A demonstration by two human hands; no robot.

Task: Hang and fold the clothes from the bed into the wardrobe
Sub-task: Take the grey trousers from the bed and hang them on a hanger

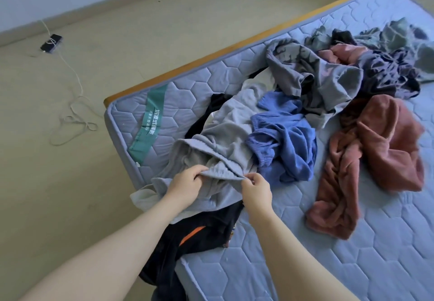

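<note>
- While pinched at its hem between left hand and right hand: crumpled pale-grey fabric garment.
- Likely gripped so for shaking flat before folding.

A crumpled light grey fleece garment lies at the bed's corner, beside a bunched blue knit garment and a rumpled rust-pink plush garment.
</note>
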